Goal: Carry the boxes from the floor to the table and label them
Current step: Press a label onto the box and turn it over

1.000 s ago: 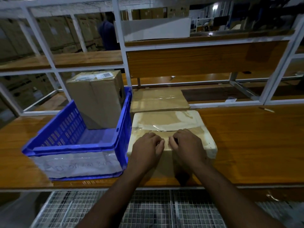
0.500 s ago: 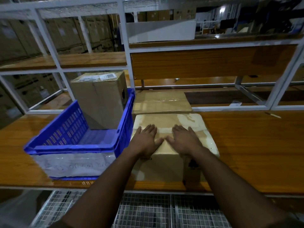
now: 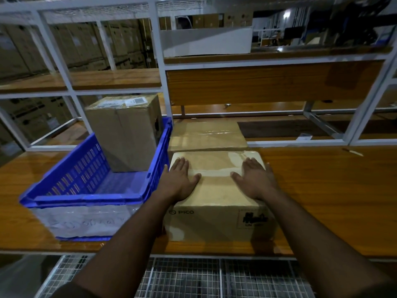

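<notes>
At centre frame on the tabletop [image 3: 322, 190], both hands, left [image 3: 179, 181] and right [image 3: 255, 179], lie flat and unclenched, apart, on the PICO box [image 3: 217, 190], beside a blue crate [image 3: 86, 196].

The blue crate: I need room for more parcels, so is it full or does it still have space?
Partly full. The blue crate holds one upright cardboard box at its far end; the near floor is bare.

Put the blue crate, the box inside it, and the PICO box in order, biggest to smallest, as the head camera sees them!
1. Crate
2. PICO box: nearer, so unsure
3. Box in the crate: looks similar, unsure
</notes>
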